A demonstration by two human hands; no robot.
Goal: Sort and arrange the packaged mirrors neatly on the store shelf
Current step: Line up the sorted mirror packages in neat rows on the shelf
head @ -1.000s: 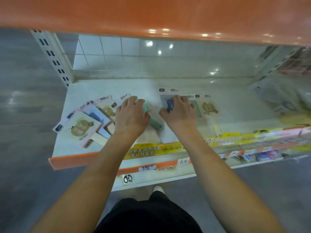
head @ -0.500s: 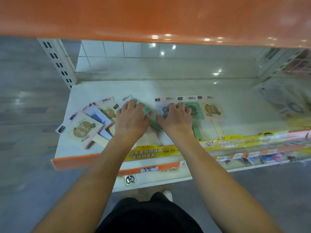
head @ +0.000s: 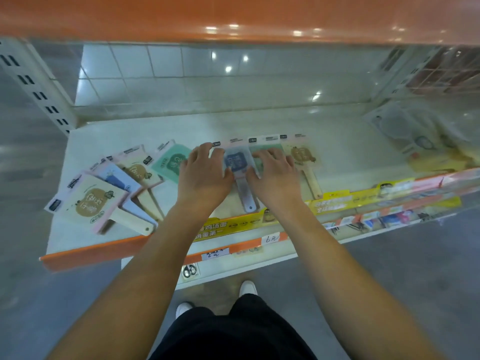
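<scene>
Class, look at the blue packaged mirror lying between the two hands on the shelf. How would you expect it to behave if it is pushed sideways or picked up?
The blue packaged mirror lies flat, so it should slide rather than roll or tip. Its wrapper looks glossy on the smooth white shelf, so it probably slips easily. It looks thin and flat with a straight handle, so likely stiff and light, though a mirror may crack if dropped.

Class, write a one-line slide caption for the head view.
Both hands, left hand and right hand, press flat on packaged mirrors, straightening the blue mirror on the white shelf.
</scene>
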